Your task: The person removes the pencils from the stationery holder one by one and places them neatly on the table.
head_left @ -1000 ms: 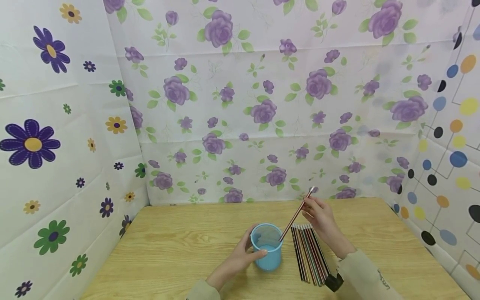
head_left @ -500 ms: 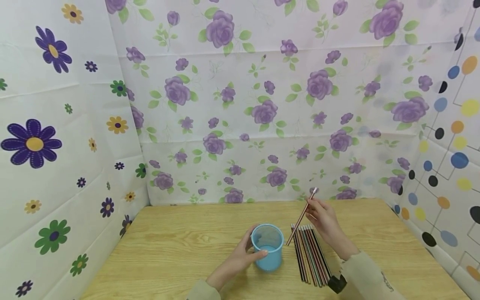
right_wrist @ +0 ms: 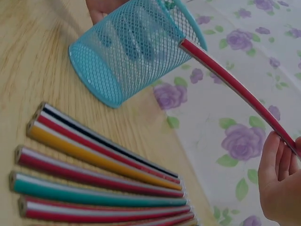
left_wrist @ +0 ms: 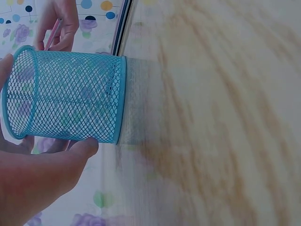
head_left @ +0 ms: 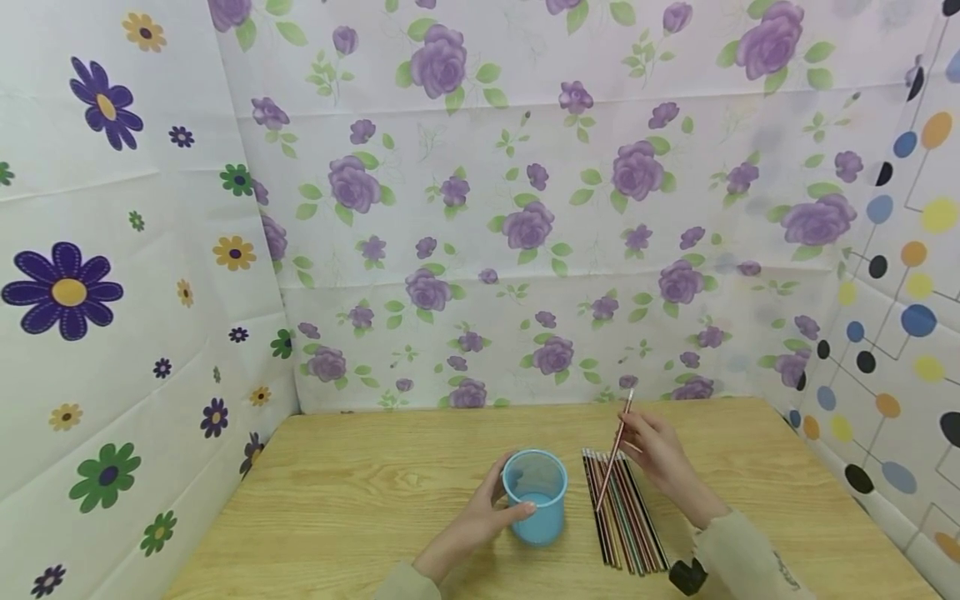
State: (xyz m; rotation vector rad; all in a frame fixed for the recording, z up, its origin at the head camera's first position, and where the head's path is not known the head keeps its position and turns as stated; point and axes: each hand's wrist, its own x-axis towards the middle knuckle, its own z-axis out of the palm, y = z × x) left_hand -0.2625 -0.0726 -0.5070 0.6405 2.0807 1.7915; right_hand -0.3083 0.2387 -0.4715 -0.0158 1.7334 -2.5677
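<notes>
My left hand (head_left: 480, 517) holds a light-blue mesh pencil cup (head_left: 538, 521) upright on the table, thumb across its near side and fingers round the far side. The cup's blue floor shows through its opening. To the right of it, my right hand (head_left: 658, 454) pinches a red pencil (head_left: 617, 450) with a pale stripe near its white-tipped end. The pencil slants down to the left, its lower end overlapping a row of pencils (head_left: 626, 521) in the head view. Seen from the right wrist, the row (right_wrist: 101, 195) includes red, yellow, green and dark striped pencils.
A wood-grain table (head_left: 360, 500) carries everything. Behind it hangs a white cloth with purple roses (head_left: 480, 208); a flowered cloth (head_left: 135, 333) closes the left side, a dotted one (head_left: 892, 350) the right. A black object (head_left: 687, 575) sits at the right sleeve.
The red pencil has moved right from the cup's rim to over the row, with my right hand shifting right and slightly down. My left hand and the cup have stayed in place.
</notes>
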